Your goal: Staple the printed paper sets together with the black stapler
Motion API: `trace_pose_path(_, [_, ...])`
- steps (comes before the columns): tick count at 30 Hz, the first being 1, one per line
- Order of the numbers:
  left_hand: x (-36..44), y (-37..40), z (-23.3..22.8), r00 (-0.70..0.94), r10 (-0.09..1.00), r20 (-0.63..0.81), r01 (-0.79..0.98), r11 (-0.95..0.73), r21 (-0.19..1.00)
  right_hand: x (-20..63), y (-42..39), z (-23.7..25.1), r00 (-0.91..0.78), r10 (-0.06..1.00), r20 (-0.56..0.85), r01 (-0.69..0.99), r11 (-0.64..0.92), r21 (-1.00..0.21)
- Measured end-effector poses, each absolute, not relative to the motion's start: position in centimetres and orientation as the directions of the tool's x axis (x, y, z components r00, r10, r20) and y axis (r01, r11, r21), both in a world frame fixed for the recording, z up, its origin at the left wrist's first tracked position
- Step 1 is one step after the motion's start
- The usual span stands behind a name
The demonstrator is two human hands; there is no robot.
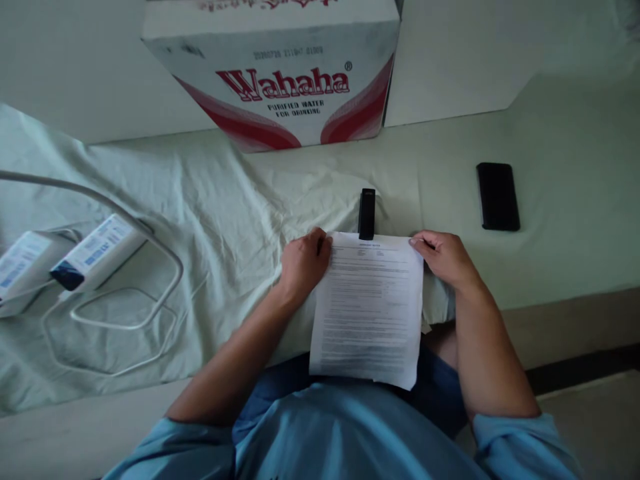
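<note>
Leftmost, white adapters (95,257) lie clear on the sheet-covered bed (210,200). Centrally, the left hand (303,263) and right hand (445,257) each pinch a top corner of the printed paper (367,310); keep both grips level so the black stapler (367,213) meets the top edge squarely. Rightward lies a phone (497,197).

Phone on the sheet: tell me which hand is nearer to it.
Right. The right hand pinches the paper's top right corner, just below-left of the phone. The left hand holds the top left corner, farther away.

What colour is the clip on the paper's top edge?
Black, seen in the head view: clip on the paper.
</note>
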State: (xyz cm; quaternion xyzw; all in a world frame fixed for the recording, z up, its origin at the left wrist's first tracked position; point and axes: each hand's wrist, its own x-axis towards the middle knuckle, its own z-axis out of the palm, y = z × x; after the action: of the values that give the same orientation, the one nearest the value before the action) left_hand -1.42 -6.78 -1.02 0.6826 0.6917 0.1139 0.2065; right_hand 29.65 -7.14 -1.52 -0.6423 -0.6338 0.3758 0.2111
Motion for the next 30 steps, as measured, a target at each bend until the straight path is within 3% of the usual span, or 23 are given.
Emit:
trace_pose_path(4, [-1.3, -7.3, -1.7, 0.206, 0.937, 0.281, 0.823, -0.322, 0.468, 29.7, -7.1, -1.7, -0.083, 0.976, -0.201, 0.643, -0.102, -0.759])
trace_pose_path(8, [-0.6, -7.2, -2.2, 0.437, 0.836, 0.332, 0.705, -0.548, 0.451, 29.7, -7.1, -1.9, -0.076, 0.978, -0.193, 0.647, -0.099, -0.756])
trace_pose_path(23, [0.2, -6.9, -3.4, 0.465, 0.838, 0.286, 0.732, -0.545, 0.409, 29.9, -6.9, -2.1, -0.076, 0.977, -0.198, 0.644, -0.103, -0.758])
trace_pose_path(27, [0.2, -5.9, -2.9, 0.438, 0.832, 0.34, 0.687, -0.554, 0.47, 30.0, -6.9, -1.6, -0.116, 0.974, -0.196, 0.594, -0.09, -0.8])
trace_pose_path(30, [-0.5, -5.3, -2.8, 0.362, 0.846, 0.392, 0.608, -0.533, 0.588, 29.8, -7.1, -0.8, -0.221, 0.949, -0.226, 0.532, -0.077, -0.843])
